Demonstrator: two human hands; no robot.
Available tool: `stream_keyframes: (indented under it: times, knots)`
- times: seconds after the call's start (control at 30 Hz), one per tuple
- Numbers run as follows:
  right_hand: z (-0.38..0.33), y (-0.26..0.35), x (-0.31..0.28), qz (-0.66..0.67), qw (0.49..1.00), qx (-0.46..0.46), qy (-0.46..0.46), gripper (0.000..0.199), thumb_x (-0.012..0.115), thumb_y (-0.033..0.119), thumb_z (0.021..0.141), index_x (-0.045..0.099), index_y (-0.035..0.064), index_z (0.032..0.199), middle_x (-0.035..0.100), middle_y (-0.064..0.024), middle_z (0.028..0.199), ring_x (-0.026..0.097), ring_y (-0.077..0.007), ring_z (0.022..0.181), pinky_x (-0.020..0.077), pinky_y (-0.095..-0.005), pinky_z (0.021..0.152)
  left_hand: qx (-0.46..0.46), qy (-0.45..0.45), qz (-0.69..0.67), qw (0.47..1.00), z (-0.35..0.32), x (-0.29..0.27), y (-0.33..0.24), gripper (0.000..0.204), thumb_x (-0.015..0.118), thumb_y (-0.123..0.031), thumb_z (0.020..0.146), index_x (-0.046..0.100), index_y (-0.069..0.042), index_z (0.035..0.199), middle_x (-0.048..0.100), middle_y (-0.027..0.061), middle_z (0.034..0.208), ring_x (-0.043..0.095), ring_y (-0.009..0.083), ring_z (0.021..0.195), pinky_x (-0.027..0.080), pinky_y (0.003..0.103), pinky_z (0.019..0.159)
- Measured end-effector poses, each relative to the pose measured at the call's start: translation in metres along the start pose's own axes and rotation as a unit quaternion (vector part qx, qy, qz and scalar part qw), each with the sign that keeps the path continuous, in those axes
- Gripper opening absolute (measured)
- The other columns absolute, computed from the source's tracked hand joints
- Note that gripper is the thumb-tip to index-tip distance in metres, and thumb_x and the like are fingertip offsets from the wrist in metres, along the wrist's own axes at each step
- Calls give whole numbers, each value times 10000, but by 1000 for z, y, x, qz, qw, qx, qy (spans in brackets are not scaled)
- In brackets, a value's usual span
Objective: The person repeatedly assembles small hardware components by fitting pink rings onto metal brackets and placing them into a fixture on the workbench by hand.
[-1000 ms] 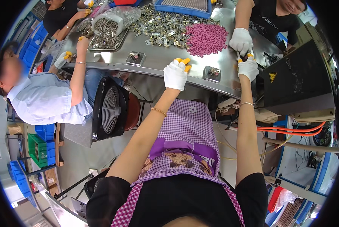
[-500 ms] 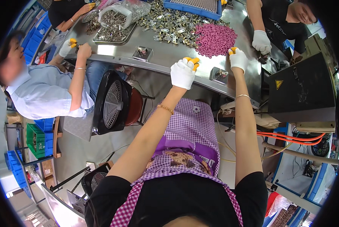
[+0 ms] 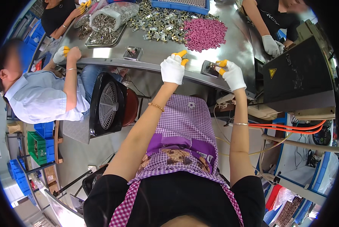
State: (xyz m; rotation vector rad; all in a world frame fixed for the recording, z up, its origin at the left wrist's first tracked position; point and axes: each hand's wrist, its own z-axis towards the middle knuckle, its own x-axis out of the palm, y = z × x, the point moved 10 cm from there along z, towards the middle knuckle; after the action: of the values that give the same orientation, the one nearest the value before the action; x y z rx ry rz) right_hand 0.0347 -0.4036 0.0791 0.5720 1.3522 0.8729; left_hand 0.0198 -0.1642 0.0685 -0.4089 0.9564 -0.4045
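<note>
My left hand (image 3: 172,70), in a white glove with yellow fingertips, is closed in a pinch above the table's near edge. Something small and dark shows at its fingertips, too small to name. My right hand (image 3: 233,75), gloved the same way, has its thumb and fingers pinched at the top of a small metal block fixture (image 3: 209,69). Whatever sits between those fingertips is too small to make out. Beyond both hands lies a heap of pink rings (image 3: 205,34), touching a larger pile of small metal parts (image 3: 156,24).
A second block fixture (image 3: 133,53) stands to the left along the table edge (image 3: 154,67). Farther back are a metal tray (image 3: 105,42) of parts and a blue tray (image 3: 180,5). A dark machine box (image 3: 300,75) stands at right. Co-workers sit left and far right.
My right hand has come back from the pink rings to the block fixture, its fingers now at the fixture's top. My left hand stays pinched. The whole view has shifted slightly.
</note>
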Motion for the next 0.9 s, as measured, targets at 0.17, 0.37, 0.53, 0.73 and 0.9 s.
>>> stream_keyframes:
  times: [0.17,0.37,0.53,0.73,0.9]
  knots:
    - [-3,-23,2,114,992,-40,-24,159,661,79,823,655,-9,955,671,-55,845,565,-171,656,461,-265,636,-201,99,-319,921,7,7,-1,183,661,-177,824,670,-71,972,678,77,878,611,195,712,480,310,636]
    - [1,25,5,-51,997,25,43,202,682,66,803,643,-17,983,642,-68,844,534,-153,649,449,-256,625,-151,184,-362,901,13,25,-56,206,647,-155,839,637,-44,1013,678,85,896,608,184,754,478,285,711]
    - [0,6,6,-14,996,74,51,261,697,80,792,634,-24,1022,627,-92,853,518,-148,647,446,-253,625,-161,189,-344,906,12,37,-59,207,647,-163,836,636,-37,1000,679,106,900,619,208,783,481,298,728]
    - [-2,12,4,0,995,97,28,236,713,70,774,656,24,998,629,-61,847,517,-140,655,454,-261,634,-70,215,-158,961,7,36,-75,206,599,-193,854,635,-36,982,670,122,947,629,274,794,492,345,731]
    - [-8,13,3,32,998,52,-18,269,728,78,745,658,17,998,634,-68,840,525,-160,644,454,-268,630,90,210,72,971,15,35,-96,204,574,-224,849,641,-65,956,653,128,946,625,299,775,491,375,702]
